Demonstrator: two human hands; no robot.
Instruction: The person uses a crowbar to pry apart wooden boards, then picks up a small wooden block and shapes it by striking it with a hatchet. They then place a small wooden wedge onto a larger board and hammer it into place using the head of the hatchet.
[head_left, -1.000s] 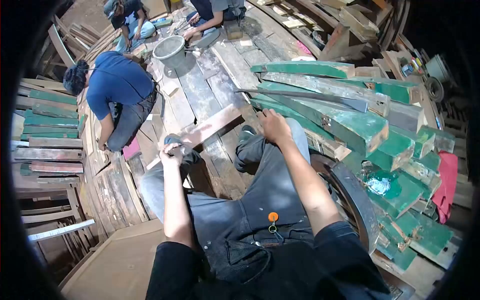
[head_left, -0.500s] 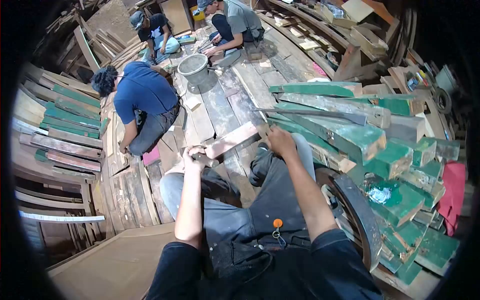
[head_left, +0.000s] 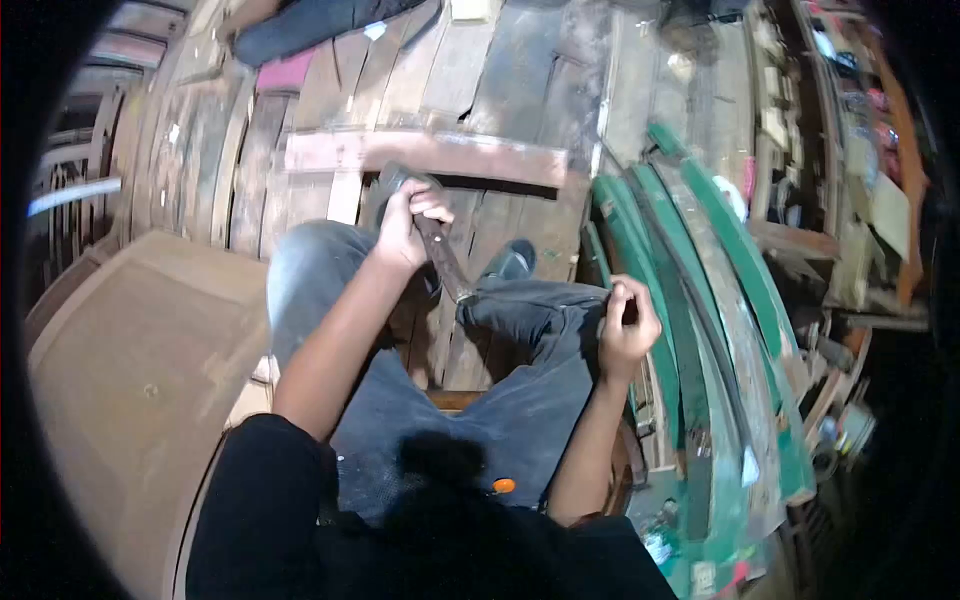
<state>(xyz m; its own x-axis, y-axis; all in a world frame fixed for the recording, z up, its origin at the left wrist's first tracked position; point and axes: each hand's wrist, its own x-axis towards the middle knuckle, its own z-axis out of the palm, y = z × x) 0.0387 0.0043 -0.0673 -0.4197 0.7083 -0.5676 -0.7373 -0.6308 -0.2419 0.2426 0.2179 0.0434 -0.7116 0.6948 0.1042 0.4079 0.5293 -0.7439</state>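
My left hand (head_left: 412,222) is wrapped round a tool with a brown wooden handle (head_left: 443,262) and a broad dark head (head_left: 388,192). The handle slants down to the right, over the gap between my legs. Just beyond that hand, a pinkish wooden beam (head_left: 470,155) lies crosswise over the floor planks. Over my right knee, my right hand (head_left: 630,330) is closed, thumb and fingers curled together; what it holds, if anything, cannot be made out. It is nearest to the stacked green-painted boards (head_left: 735,260).
Long green and bare boards lie to my right, with a thin dark bar (head_left: 690,290) along them. A flat brown wooden panel (head_left: 150,340) is at my left. A person's dark trouser leg (head_left: 320,28) and a pink piece (head_left: 287,70) show at the top.
My view has tipped down. My right hand has come away from the beam's end to my right knee. The beam now lies more nearly level across the view. My left hand keeps the tool.
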